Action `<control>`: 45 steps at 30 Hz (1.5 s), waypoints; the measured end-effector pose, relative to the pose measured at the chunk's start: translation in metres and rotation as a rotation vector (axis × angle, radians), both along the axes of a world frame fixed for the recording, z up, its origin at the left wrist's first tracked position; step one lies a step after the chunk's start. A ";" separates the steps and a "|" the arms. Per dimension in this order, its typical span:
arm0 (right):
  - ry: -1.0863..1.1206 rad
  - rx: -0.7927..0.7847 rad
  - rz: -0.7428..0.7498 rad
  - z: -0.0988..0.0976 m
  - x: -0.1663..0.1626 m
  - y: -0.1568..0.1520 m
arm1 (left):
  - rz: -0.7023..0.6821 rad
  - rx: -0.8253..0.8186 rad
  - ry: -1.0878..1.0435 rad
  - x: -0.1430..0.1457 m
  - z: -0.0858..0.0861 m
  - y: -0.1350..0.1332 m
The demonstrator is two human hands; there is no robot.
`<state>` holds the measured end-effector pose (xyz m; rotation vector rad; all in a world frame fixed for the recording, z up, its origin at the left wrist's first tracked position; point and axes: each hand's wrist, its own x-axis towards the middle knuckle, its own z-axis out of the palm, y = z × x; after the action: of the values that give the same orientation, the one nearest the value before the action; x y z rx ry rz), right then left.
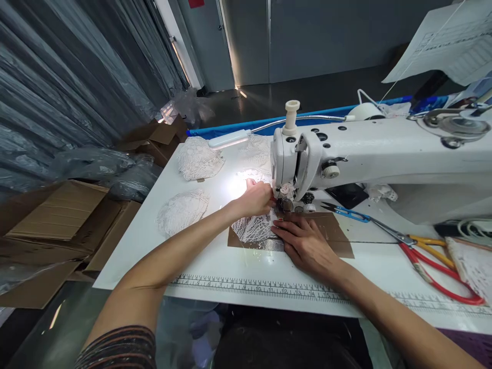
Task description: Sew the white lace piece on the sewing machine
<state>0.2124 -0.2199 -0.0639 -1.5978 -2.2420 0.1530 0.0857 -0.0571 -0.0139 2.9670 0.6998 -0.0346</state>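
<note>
Both hands are in at the needle. The left hand (257,199) reaches past the lace (253,228) toward the presser foot (285,205), fingers curled and pinching the far edge of the fabric, it seems, right where the lamp glare washes the detail out, so I can't tell just how tight that grip is. The right hand (305,243) lies flat and released, palm down, fingers spread over the near edge of the lace and the brown card (338,233) under it. That flat press looks meant to keep the piece from sliding, while the pinch on the far side keeps it taut and lined up with the foot.

The lace sits on the table (215,266), just left of the needle, touching both hands, half on the card. The sewing machine (365,154) fills the right side, its head directly above the work. The lamp (230,139), on a bendy neck, throws light straight onto the needle area, which is why that spot blazes white.

More lace lies well apart to the left: one pile (182,210) near the forearm, another (198,159) further back, out of the way but within reach. Blue snips (348,211) lie just right of the foot, and red scissors (434,269) sit further right, handles toward the table edge. A printed ruler (269,288) runs along the front edge, under both arms. Cardboard boxes (57,215) crowd the floor at left.
</note>
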 end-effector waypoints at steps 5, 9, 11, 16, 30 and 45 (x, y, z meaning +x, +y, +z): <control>-0.005 0.015 -0.005 -0.002 0.000 0.000 | -0.029 0.230 -0.118 -0.003 -0.015 -0.005; 0.008 0.035 -0.010 -0.003 0.000 -0.001 | 0.261 0.400 -0.300 -0.022 -0.012 0.023; 0.023 0.037 -0.009 -0.003 0.000 -0.001 | 0.362 0.449 -0.334 -0.040 -0.004 0.035; 0.082 0.026 -0.007 -0.002 0.000 -0.001 | 0.149 0.294 -0.334 -0.074 0.002 0.016; 0.191 -0.114 0.004 0.002 0.009 0.005 | -0.509 -0.053 -0.339 -0.068 -0.010 -0.004; 0.579 -0.152 -0.087 0.005 0.023 0.003 | -0.413 0.080 -0.514 -0.054 -0.037 -0.023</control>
<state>0.2350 -0.2165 -0.0593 -1.4776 -1.7427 0.6822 0.0316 -0.0804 -0.0513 2.9344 0.0253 0.7083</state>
